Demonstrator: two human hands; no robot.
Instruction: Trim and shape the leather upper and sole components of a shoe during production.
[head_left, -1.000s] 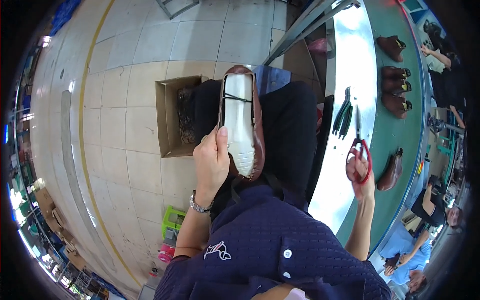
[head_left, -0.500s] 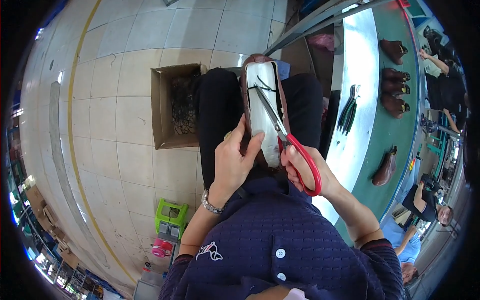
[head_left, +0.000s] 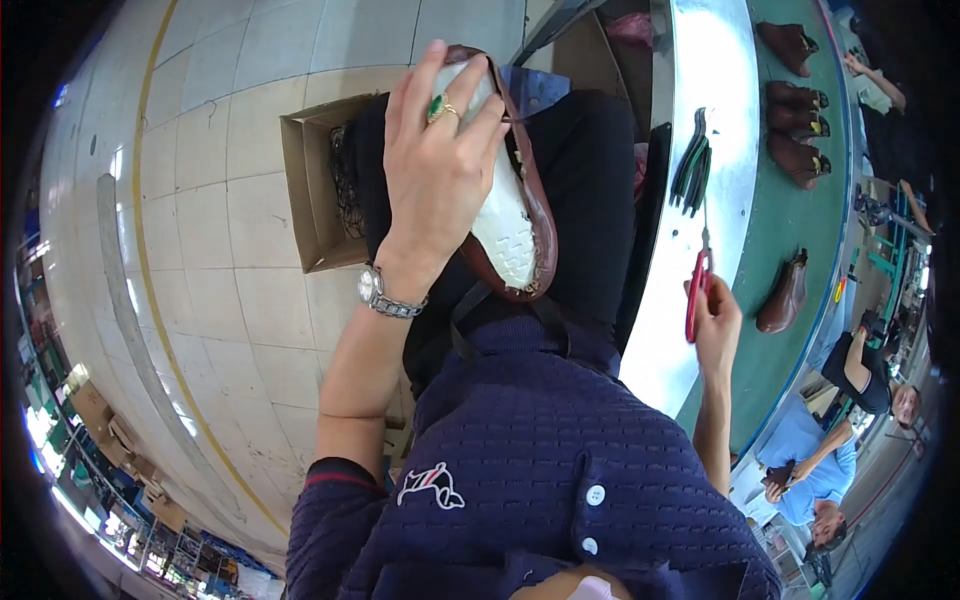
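A brown shoe (head_left: 508, 235) lies on the lap of the person, its white underside facing up. The left hand (head_left: 440, 165) covers its far part, with fingers extended over this underside; whether they grip it, I am unable to see. The right hand (head_left: 717, 320), well apart from the shoe, grasps red-handled scissors (head_left: 697, 295) over the metal surface (head_left: 655, 370). Near the scissors lie dark slender pieces (head_left: 690, 175). Beyond, more brown shoes (head_left: 796, 158) stand on a green surface (head_left: 740, 395).
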